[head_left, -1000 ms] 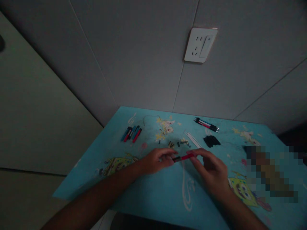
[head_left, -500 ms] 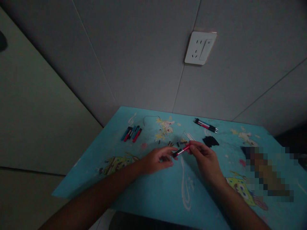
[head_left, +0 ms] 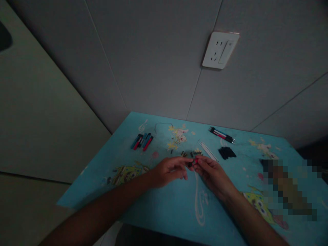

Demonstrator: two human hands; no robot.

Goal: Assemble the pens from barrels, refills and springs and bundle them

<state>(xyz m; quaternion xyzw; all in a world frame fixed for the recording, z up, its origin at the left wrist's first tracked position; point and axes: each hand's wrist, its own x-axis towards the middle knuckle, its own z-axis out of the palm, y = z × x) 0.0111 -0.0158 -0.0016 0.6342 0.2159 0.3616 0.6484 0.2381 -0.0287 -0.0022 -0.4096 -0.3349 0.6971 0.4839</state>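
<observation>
The right hand point(head_left: 212, 172), now closer to the left hand point(head_left: 166, 172), pinches a red pen point(head_left: 196, 161) nearside of the white sticks point(head_left: 208, 150); left fingers spread loosely, forefinger at the pen's dark end, bringing both hands to one piece.

A blue, cartoon-printed counter point(head_left: 166, 212) carries red and blue pen barrels point(head_left: 148, 143) at left, small dark bits point(head_left: 191, 154), slim white refills point(head_left: 208, 151), heaped black pieces point(head_left: 227, 152), pens point(head_left: 222, 135) near the far edge, and a pixelated object point(head_left: 289, 188) at right.
</observation>
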